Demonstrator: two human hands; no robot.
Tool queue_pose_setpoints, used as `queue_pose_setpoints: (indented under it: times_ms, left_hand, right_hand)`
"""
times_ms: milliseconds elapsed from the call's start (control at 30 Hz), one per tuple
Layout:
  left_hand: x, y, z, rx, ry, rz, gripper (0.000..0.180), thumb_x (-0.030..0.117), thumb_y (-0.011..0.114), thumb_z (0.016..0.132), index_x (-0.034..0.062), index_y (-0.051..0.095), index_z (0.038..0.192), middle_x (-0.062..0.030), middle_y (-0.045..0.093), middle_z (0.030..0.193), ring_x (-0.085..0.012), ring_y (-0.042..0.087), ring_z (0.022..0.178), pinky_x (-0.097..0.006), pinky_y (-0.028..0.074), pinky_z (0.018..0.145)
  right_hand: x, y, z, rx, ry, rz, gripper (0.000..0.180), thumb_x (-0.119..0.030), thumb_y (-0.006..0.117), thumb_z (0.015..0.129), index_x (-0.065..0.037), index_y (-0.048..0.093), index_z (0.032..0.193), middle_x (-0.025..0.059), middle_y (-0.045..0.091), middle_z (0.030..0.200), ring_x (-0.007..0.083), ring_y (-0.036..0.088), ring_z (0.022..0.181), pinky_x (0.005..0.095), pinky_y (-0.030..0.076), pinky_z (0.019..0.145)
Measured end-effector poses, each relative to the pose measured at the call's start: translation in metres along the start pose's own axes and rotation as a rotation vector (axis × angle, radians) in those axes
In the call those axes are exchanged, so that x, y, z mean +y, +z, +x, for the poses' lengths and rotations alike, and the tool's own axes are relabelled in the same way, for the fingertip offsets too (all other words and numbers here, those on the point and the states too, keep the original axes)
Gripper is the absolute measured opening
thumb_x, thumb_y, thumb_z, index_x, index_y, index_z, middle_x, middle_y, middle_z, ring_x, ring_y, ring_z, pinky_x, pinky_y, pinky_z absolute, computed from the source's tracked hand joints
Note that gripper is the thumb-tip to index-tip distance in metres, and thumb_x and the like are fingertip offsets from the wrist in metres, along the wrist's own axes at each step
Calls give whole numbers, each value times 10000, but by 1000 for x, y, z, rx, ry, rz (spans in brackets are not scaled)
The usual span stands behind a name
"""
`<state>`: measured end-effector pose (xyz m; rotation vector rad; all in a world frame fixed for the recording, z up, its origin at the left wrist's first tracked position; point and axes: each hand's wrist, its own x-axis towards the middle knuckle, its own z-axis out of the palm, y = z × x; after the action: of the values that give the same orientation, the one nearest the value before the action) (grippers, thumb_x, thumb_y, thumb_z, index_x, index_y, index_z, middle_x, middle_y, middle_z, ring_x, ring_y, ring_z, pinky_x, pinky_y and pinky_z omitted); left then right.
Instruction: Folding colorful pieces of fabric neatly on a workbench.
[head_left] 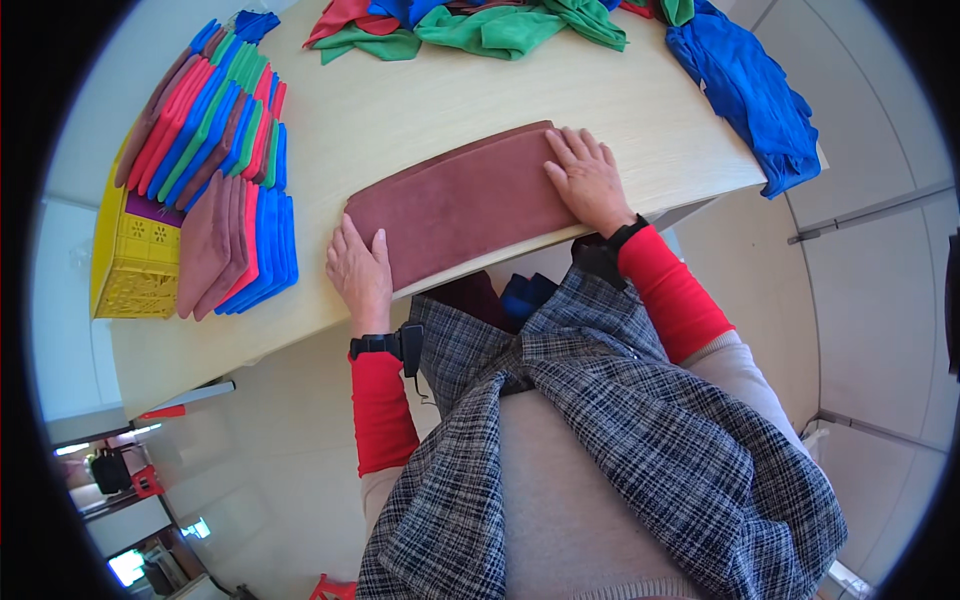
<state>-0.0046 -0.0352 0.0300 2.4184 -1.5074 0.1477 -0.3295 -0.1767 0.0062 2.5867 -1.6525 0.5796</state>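
Note:
A brown cloth (470, 205), folded into a long strip with its layers showing along the far edge, lies flat near the front edge of the table. My left hand (362, 272) rests at its left end, fingers stretched out and the thumb apart. At the other end, my right hand (588, 178) lies flat over the corner, fingers spread. Neither hand grips the cloth; both touch it at its ends. Red sleeves and black wrist straps cover my wrists.
Folded cloths (205, 120) in brown, red, blue and green stand in rows at the left, by a yellow plastic basket (140, 250). Loose green and red cloths (490, 30) are heaped at the far edge. A crumpled blue cloth (745, 95) hangs over the right edge.

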Motion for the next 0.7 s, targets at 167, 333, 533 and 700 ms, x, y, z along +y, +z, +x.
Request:
queue_pose_setpoints:
  times_ms: [167, 333, 533, 700]
  left_hand:
    - [-5, -7, 4, -64, -168, -6, 518, 415, 692, 913, -2, 631, 1214, -208, 672, 1234, -417, 621, 1140, -482, 488, 963]
    - [-7, -12, 17, -168, -229, -150, 436, 380, 722, 881, -5, 669, 1078, -237, 696, 1154, -463, 654, 1024, -483, 511, 930]
    - [-35, 7, 24, -264, -290, -1083, 347, 182, 726, 888, -22, 651, 1159, -179, 704, 1179, -320, 686, 1054, -425, 527, 953]
    - [-51, -8, 36, -542, -384, -1648, 397, 53, 705, 896, -35, 600, 1269, -116, 700, 1186, -222, 662, 1115, -373, 518, 991]
  right_hand:
    - [-1, -11, 3, 25, 54, -65, 588, -443, 498, 1023, -101, 467, 1501, 148, 424, 1568, 377, 346, 1469, 519, 289, 1189]
    - [-70, -29, -8, 8, -142, 39, 707, -513, 525, 996, -51, 425, 1520, 173, 387, 1589, 372, 307, 1498, 544, 263, 1205]
    - [-125, -28, -24, -196, -402, 45, 1039, -700, 590, 876, 59, 342, 1541, 224, 337, 1606, 385, 261, 1520, 555, 223, 1223]
    - [-134, -19, -25, -219, -362, -22, 1082, -723, 606, 847, 70, 344, 1535, 234, 338, 1599, 396, 255, 1518, 555, 219, 1224]
